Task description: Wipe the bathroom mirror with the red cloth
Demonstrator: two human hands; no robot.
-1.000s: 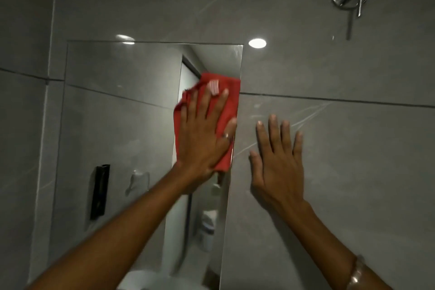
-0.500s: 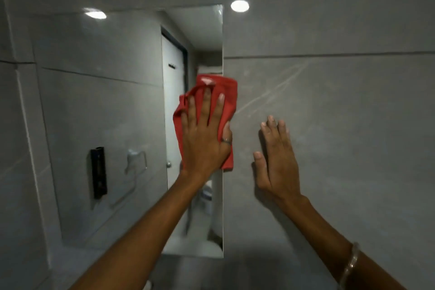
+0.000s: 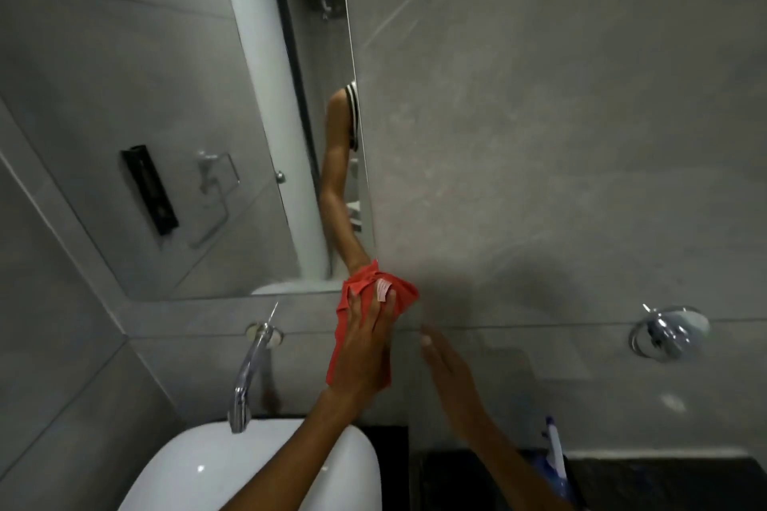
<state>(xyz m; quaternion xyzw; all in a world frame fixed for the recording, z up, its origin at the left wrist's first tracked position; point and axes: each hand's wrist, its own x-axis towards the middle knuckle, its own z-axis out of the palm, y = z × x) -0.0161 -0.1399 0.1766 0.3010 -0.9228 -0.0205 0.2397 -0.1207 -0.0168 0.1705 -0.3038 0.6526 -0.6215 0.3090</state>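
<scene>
The frameless mirror (image 3: 186,95) fills the upper left of the grey tiled wall. My left hand (image 3: 365,348) presses the red cloth (image 3: 390,290) flat against the wall at the mirror's lower right corner, with the cloth bunched above my fingers and hanging below my palm. A white label shows on the cloth. My right hand (image 3: 452,378) rests flat on the tiles just to the right, fingers together, holding nothing. My left arm is reflected in the mirror's right edge.
A chrome tap (image 3: 249,378) sticks out of the wall above a white basin (image 3: 199,473). A chrome wall fitting (image 3: 664,332) is at the right. A spray bottle (image 3: 554,456) stands on the dark counter (image 3: 664,481).
My left hand has slid the cloth down the mirror's right edge to its bottom corner. My right hand has moved down the wall too. The view has tilted down to the basin.
</scene>
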